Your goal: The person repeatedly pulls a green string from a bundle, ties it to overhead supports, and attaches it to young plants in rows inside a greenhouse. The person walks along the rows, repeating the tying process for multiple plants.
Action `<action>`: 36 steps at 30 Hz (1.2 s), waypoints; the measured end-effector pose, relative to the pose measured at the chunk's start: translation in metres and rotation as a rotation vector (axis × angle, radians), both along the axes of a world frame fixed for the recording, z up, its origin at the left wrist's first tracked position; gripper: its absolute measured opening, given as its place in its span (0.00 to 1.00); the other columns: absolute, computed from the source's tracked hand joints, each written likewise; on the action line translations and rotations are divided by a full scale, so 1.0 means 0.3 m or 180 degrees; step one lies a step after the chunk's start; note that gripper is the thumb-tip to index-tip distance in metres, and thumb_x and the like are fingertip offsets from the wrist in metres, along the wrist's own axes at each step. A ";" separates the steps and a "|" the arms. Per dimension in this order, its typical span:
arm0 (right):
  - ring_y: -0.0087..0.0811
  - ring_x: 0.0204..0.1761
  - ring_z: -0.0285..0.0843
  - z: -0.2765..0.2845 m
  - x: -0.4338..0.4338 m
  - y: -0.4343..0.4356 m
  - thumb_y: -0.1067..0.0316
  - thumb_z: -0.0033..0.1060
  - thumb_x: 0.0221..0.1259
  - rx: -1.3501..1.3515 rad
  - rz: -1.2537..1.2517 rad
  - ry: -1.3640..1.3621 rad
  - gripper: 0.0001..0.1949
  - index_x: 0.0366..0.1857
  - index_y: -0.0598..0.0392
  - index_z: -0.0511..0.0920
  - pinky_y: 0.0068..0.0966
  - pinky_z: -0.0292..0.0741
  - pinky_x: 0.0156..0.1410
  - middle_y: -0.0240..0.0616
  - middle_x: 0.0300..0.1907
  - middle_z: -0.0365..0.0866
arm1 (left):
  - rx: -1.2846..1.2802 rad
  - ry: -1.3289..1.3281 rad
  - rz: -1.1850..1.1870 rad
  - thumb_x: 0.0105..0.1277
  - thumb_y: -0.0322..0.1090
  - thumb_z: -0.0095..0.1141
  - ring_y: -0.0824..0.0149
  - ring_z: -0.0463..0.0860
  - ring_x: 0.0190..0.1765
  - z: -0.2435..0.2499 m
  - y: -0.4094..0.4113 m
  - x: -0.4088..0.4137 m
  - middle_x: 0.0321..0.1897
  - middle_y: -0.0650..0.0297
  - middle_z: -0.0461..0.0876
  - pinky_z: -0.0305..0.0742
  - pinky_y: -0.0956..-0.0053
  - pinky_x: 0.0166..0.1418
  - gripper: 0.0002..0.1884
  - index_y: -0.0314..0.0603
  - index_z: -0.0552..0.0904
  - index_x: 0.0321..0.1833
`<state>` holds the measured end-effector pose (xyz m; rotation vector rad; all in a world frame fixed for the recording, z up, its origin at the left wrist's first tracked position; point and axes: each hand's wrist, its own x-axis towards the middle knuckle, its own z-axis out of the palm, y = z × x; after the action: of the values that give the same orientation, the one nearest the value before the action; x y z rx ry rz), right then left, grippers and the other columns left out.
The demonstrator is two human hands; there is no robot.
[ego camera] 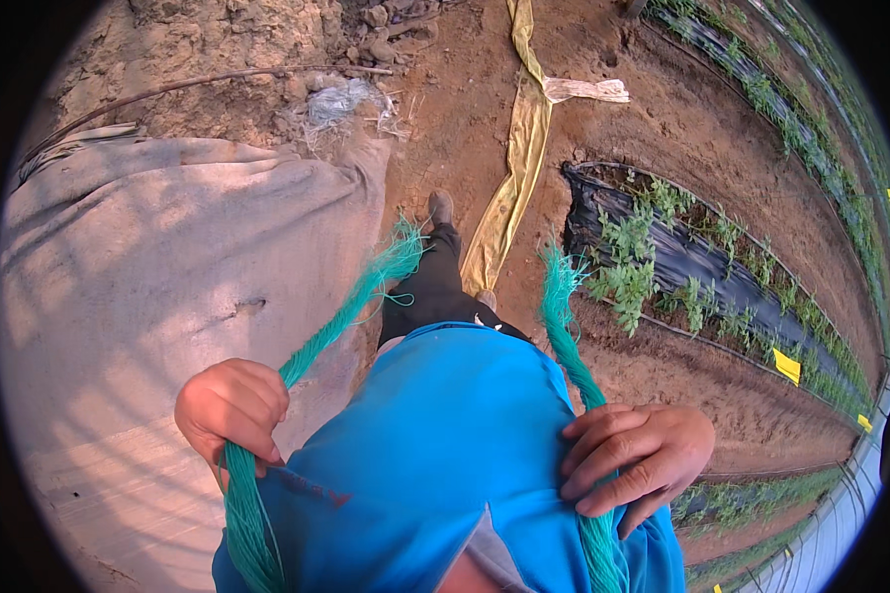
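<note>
My left hand (233,411) is closed around a thick bundle of green plastic twine (326,337) on the left of my body. Its frayed cut end sticks out forward past the fist. On the right, the fingers of my right hand (638,459) curl over another length of green twine bundle (571,356), pressed near my blue top (452,415). This length also ends in loose, frayed strands. Both lengths run up over my chest and leave the picture at the bottom, so I cannot tell whether they join.
A pale fabric sheet (193,244) covers the left side. A flat yellow hose (515,170) lies along the soil path, close to my feet. Right of it, young plants (630,267) grow through black plastic mulch (712,259), with a yellow card (787,366) among them. Rubble (378,37) lies ahead.
</note>
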<state>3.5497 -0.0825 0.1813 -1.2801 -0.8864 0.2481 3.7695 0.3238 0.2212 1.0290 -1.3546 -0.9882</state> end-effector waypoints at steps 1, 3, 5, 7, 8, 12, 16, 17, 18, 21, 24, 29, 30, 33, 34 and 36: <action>0.42 0.48 0.82 -0.012 0.039 -0.026 0.57 0.76 0.66 0.0128 -0.0191 0.0100 0.21 0.56 0.59 0.86 0.47 0.77 0.61 0.44 0.50 0.86 | -0.0136 -0.0082 0.0011 0.64 0.43 0.76 0.63 0.76 0.18 -0.018 -0.059 0.106 0.20 0.63 0.82 0.66 0.66 0.28 0.17 0.34 0.86 0.40; 0.41 0.40 0.82 -0.038 0.150 -0.122 0.58 0.73 0.68 -0.0123 -0.0252 0.0125 0.19 0.54 0.62 0.85 0.41 0.79 0.49 0.41 0.41 0.85 | -0.0373 -0.0297 0.0298 0.64 0.42 0.76 0.65 0.74 0.16 -0.062 -0.145 0.262 0.18 0.64 0.80 0.64 0.66 0.25 0.17 0.34 0.86 0.38; 0.40 0.35 0.81 -0.077 0.290 -0.202 0.60 0.71 0.70 0.0054 -0.0098 0.0339 0.17 0.52 0.64 0.85 0.37 0.77 0.42 0.42 0.37 0.83 | -0.0554 -0.0567 0.0843 0.63 0.41 0.76 0.66 0.71 0.15 -0.106 -0.234 0.408 0.17 0.64 0.78 0.62 0.67 0.22 0.16 0.35 0.85 0.37; 0.39 0.31 0.80 -0.100 0.451 -0.274 0.61 0.68 0.72 0.0168 -0.0085 0.0478 0.15 0.49 0.65 0.84 0.34 0.76 0.36 0.42 0.35 0.82 | -0.0672 -0.0518 0.0984 0.63 0.39 0.76 0.67 0.70 0.15 -0.172 -0.333 0.612 0.15 0.65 0.75 0.61 0.68 0.22 0.15 0.35 0.83 0.36; 0.39 0.29 0.80 -0.113 0.526 -0.315 0.62 0.67 0.73 0.0253 -0.0109 0.0528 0.14 0.48 0.65 0.84 0.33 0.75 0.33 0.42 0.35 0.82 | -0.0734 -0.0563 0.1127 0.63 0.40 0.76 0.67 0.69 0.15 -0.203 -0.390 0.708 0.15 0.65 0.74 0.61 0.68 0.22 0.15 0.36 0.83 0.35; 0.38 0.26 0.79 -0.044 0.851 -0.531 0.64 0.65 0.74 0.0140 -0.0082 0.0422 0.11 0.44 0.64 0.82 0.30 0.73 0.27 0.43 0.34 0.82 | -0.0879 -0.0911 0.1502 0.65 0.43 0.73 0.68 0.68 0.15 -0.156 -0.629 1.103 0.14 0.66 0.73 0.62 0.68 0.23 0.17 0.37 0.81 0.33; 0.38 0.26 0.82 0.038 1.114 -0.750 0.63 0.66 0.74 0.0017 -0.0265 0.0518 0.12 0.44 0.64 0.81 0.32 0.74 0.25 0.44 0.32 0.83 | -0.1066 -0.1423 0.2407 0.69 0.48 0.70 0.68 0.67 0.15 -0.057 -0.817 1.353 0.14 0.66 0.70 0.62 0.69 0.25 0.21 0.39 0.78 0.31; 0.38 0.25 0.82 0.044 1.171 -0.789 0.63 0.66 0.74 0.0044 -0.0354 0.0466 0.12 0.44 0.64 0.81 0.32 0.74 0.24 0.44 0.31 0.84 | -0.1144 -0.1439 0.2591 0.69 0.49 0.69 0.68 0.67 0.15 -0.059 -0.888 1.426 0.14 0.66 0.70 0.62 0.69 0.25 0.21 0.39 0.78 0.31; 0.38 0.24 0.82 0.064 1.251 -0.838 0.63 0.66 0.74 0.0093 -0.0391 0.0497 0.12 0.44 0.64 0.81 0.32 0.74 0.24 0.44 0.31 0.84 | -0.1150 -0.1393 0.2829 0.70 0.50 0.68 0.68 0.68 0.16 -0.052 -0.967 1.502 0.14 0.66 0.71 0.63 0.69 0.25 0.21 0.39 0.77 0.31; 0.38 0.21 0.82 0.001 1.431 -0.995 0.63 0.68 0.72 0.0321 -0.0603 0.0468 0.13 0.43 0.65 0.81 0.32 0.72 0.21 0.43 0.28 0.84 | -0.0945 -0.1331 0.3378 0.74 0.51 0.64 0.71 0.66 0.21 -0.171 -1.147 1.706 0.18 0.66 0.69 0.56 0.71 0.28 0.23 0.36 0.78 0.31; 0.39 0.21 0.82 -0.084 1.636 -1.199 0.65 0.70 0.70 0.0345 -0.0827 0.0359 0.12 0.40 0.65 0.82 0.32 0.70 0.21 0.43 0.27 0.84 | -0.0267 -0.1421 0.3837 0.74 0.46 0.63 0.66 0.72 0.23 -0.404 -1.381 1.956 0.18 0.64 0.73 0.63 0.70 0.28 0.20 0.35 0.81 0.32; 0.42 0.29 0.85 -0.234 2.109 -1.618 0.64 0.68 0.72 0.0484 -0.0318 0.0395 0.09 0.45 0.59 0.82 0.35 0.75 0.30 0.40 0.34 0.86 | 0.1306 -0.2058 0.3527 0.74 0.44 0.60 0.58 0.82 0.27 -0.883 -1.751 2.220 0.24 0.54 0.83 0.75 0.63 0.34 0.18 0.33 0.83 0.32; 0.42 0.26 0.83 -0.232 2.213 -1.701 0.64 0.69 0.71 0.0689 -0.0273 0.0336 0.10 0.43 0.61 0.82 0.35 0.73 0.27 0.41 0.31 0.85 | 0.1481 -0.1944 0.3633 0.73 0.41 0.62 0.57 0.82 0.27 -0.973 -1.818 2.275 0.24 0.53 0.82 0.75 0.64 0.34 0.16 0.33 0.83 0.33; 0.43 0.23 0.81 -0.153 2.474 -1.955 0.64 0.70 0.71 0.0706 -0.0270 0.0324 0.11 0.40 0.63 0.83 0.35 0.70 0.24 0.43 0.29 0.84 | 0.1996 -0.1610 0.4342 0.72 0.41 0.63 0.58 0.81 0.26 -1.101 -1.919 2.476 0.22 0.53 0.80 0.74 0.63 0.34 0.16 0.33 0.83 0.33; 0.43 0.23 0.81 -0.108 2.554 -2.039 0.64 0.70 0.70 0.0528 -0.0302 0.0336 0.11 0.40 0.62 0.83 0.35 0.71 0.24 0.43 0.29 0.84 | 0.2156 -0.1418 0.4697 0.73 0.42 0.62 0.59 0.81 0.27 -1.176 -1.908 2.544 0.22 0.53 0.80 0.74 0.62 0.35 0.17 0.33 0.83 0.33; 0.40 0.22 0.81 -0.048 2.724 -2.206 0.63 0.73 0.68 0.0217 -0.0333 0.0310 0.11 0.41 0.61 0.83 0.34 0.71 0.23 0.42 0.27 0.84 | 0.2389 0.0667 0.5665 0.77 0.56 0.57 0.69 0.73 0.21 -1.355 -1.851 2.748 0.18 0.65 0.75 0.67 0.73 0.26 0.25 0.37 0.81 0.34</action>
<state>4.3670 -0.7443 0.1670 -1.2366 -0.7370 0.1942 4.5938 -0.2316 -0.1854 1.9453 0.4485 -0.0917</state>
